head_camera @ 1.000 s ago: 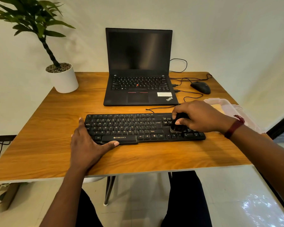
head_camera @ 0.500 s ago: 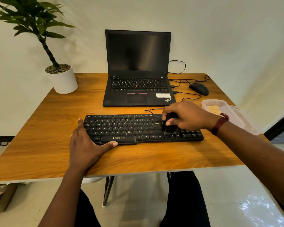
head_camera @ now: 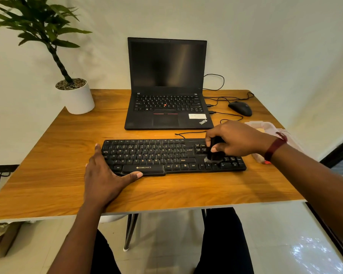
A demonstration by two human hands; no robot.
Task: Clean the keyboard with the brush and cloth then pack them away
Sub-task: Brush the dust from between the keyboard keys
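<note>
A wooden table (head_camera: pixel 48 175) is seen bearing everything, with an open, dark-screened laptop (head_camera: pixel 166 76) set at its back and a potted plant (head_camera: pixel 75 97) placed at the far left corner. The black keyboard (head_camera: pixel 156 153), the thing to be cleaned, is laid across the near middle of the table, just in front of the laptop. Its left end is steadied by the left hand (head_camera: pixel 103 175), which is laid flat with the fingers straight and the thumb spread along the front edge. The right hand (head_camera: pixel 236 139) is curled round a small black brush (head_camera: pixel 214 153), and the bristles are pressed onto the keys just above the arrow keys. The brushing stage is therefore judged to be under way. The wiping with the cloth and the packing away are taken as not yet done. How much of the keyboard has been covered cannot be told, since no dust or clean patch can be made out. A clear plastic container (head_camera: pixel 265 127) near the right edge is largely hidden behind the right wrist. Something pale yellow is glimpsed inside it, and whether that is the cloth cannot be settled. Most of the brush handle is hidden by the gripping fingers.
</note>
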